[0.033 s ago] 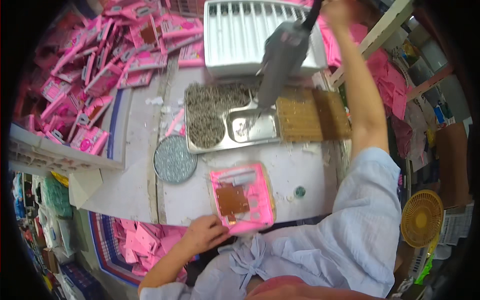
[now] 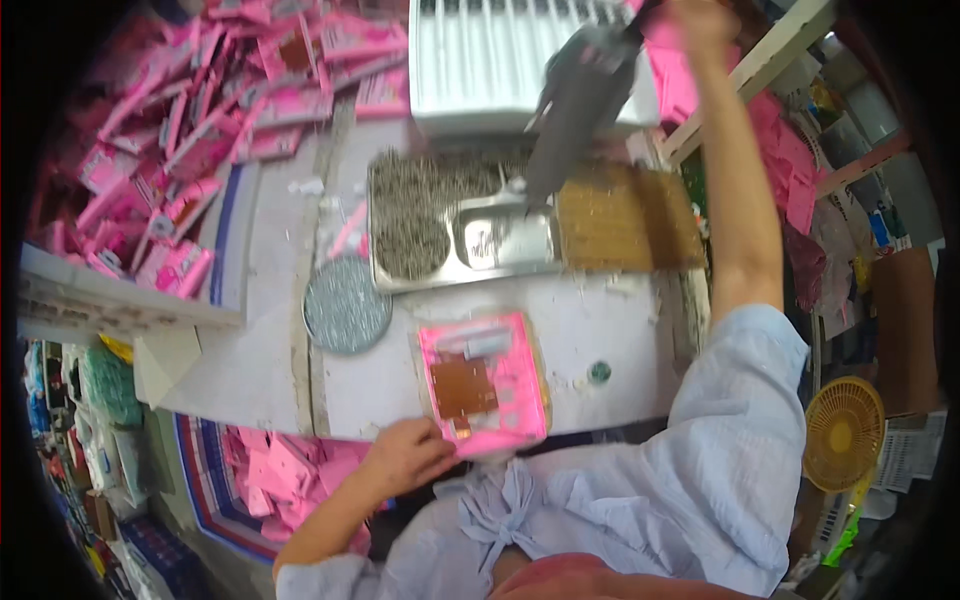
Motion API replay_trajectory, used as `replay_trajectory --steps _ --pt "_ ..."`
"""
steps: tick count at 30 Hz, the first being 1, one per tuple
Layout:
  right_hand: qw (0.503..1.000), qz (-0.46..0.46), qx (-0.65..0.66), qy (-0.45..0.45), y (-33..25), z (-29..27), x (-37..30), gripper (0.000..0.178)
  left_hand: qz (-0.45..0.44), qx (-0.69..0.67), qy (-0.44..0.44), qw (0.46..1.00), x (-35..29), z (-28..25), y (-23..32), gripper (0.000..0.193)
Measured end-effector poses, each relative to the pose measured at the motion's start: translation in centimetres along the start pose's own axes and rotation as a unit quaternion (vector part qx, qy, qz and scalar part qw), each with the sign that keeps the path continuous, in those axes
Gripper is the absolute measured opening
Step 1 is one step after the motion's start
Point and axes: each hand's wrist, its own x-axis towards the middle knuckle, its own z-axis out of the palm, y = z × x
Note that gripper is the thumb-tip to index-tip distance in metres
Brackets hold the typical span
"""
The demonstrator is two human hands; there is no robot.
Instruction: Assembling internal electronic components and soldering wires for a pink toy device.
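In front of me lies a pink plastic casing [image 2: 515,390] with a brown board [image 2: 464,388] and a pale grey part inside it. My left hand [image 2: 412,453] is closed on its lower left corner, fingers curled at the edge. My right hand [image 2: 703,30] is stretched out to the far right, close to pink pieces. It is smeared by motion, so its fingers cannot be read. Just left of it a dark grey power screwdriver [image 2: 585,110] hangs tilted, blurred, above a metal tray [image 2: 455,275] of screws; whether my right hand touches it is unclear.
A round tin [image 2: 347,305] of small silvery parts stands left of the casing. Behind the metal tray is a white ribbed box [image 2: 530,115]; a brown ribbed block [image 2: 625,220] adjoins it. Pink casings [image 2: 190,130] pile up far left. A striped bag [image 2: 205,470] holds pink parts below.
The screwdriver has swung a little to the right and is more blurred. My right hand has shifted slightly right. My left hand stays at the casing's corner.
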Motion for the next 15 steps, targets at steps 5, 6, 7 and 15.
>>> replay_trajectory --steps 5,6,7,15 --pt "0.919 0.173 0.273 -0.227 -20.6 -11.9 -21.8 0.025 -0.005 0.020 0.017 1.000 -1.0 0.3 -0.4 0.023" --pt "0.871 0.232 0.279 -0.331 -25.6 -12.7 -26.9 0.028 -0.001 0.020 0.018 1.000 -1.0 0.2 -0.4 0.024" --pt "0.860 0.136 0.296 -0.394 -30.1 -12.6 -30.7 0.027 -0.006 0.004 0.010 1.000 -0.7 0.1 -0.2 0.024" --pt "0.835 -0.101 0.223 -0.493 -33.8 -11.0 -38.9 0.026 -0.005 0.001 0.015 1.000 -0.5 0.2 -0.5 0.026"
